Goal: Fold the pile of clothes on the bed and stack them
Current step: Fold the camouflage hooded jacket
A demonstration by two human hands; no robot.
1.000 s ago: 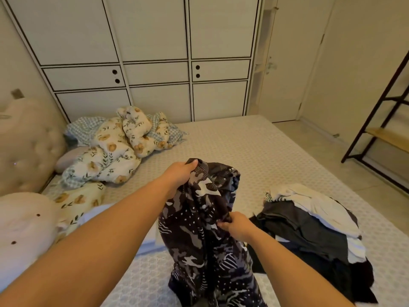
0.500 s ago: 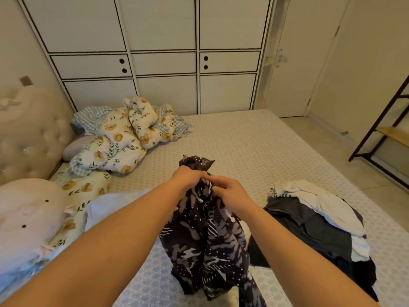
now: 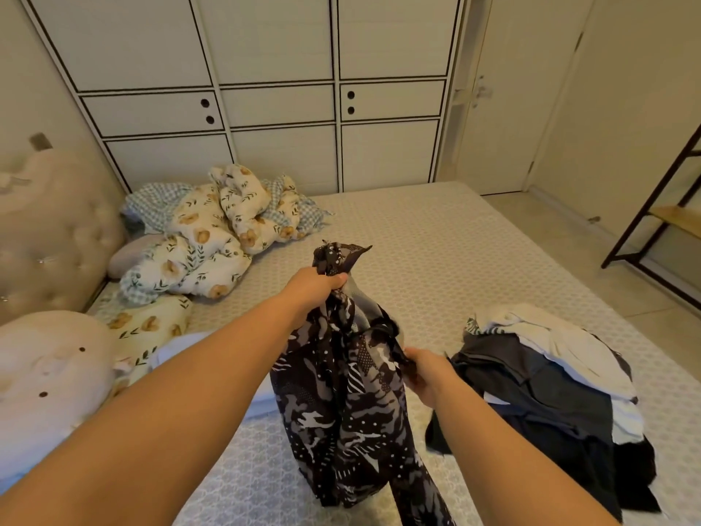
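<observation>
Bed: a wide mattress with a pale dotted cover is seen, filling the middle of the view.
Cupboard: white doors with dark lines are seen behind the bed.
Headboard: a soft beige padded end is seen at the left of the bed.
Blanket: a crumpled cream blanket with flowers is left in the far left corner of the bed, well apart from the hands.
Pillows: a pale pillow and a flowered one are seen at the left edge, near the left arm.
Pile of clothes: dark and white clothes are heaped on the bed at the right, just beside the right hand.
Patterned garment: a dark cloth with grey and white shapes is held up over the bed, between the two arms. It hangs down from the upper grip, and its lower end is seen low over the bed.
Left hand: the top of the garment is bunched in a closed fist. A bit of cloth sticks up above the fist.
Right hand: the right side of the garment is pinched lower down, with the fingers curled round the cloth.
</observation>
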